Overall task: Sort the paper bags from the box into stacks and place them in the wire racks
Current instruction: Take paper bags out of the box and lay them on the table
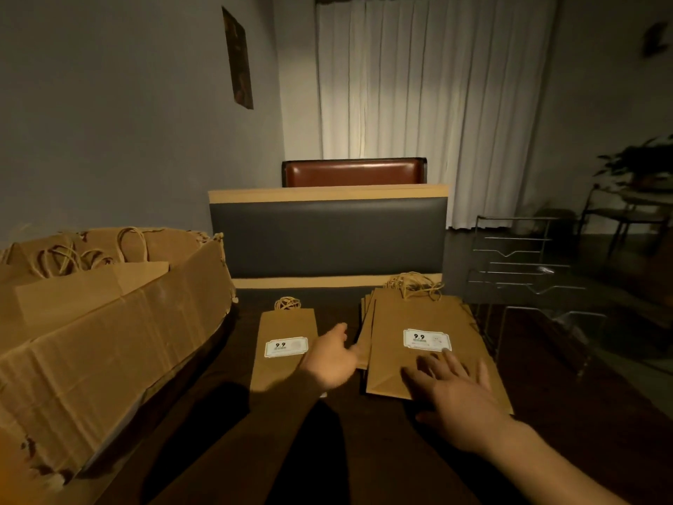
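A stack of large brown paper bags [418,318] with a white "9.9" label lies flat on the dark table, twine handles at its far end. My right hand [455,395] rests on its near end with fingers straight and spread. To the left lies a narrower small bag [280,333] with the same label. My left hand [333,359] hovers over that bag's right edge, fingers loosely extended, holding nothing. A torn cardboard box [109,322] at the left holds more bags with twine handles. Wire racks [524,264] stand at the right.
A booth seat back [327,235] with dark padding faces me beyond the table, a brown chair back [353,173] behind it. White curtains hang at the rear. A plant and metal stand sit at the far right. The dark table [364,450] stretches toward me.
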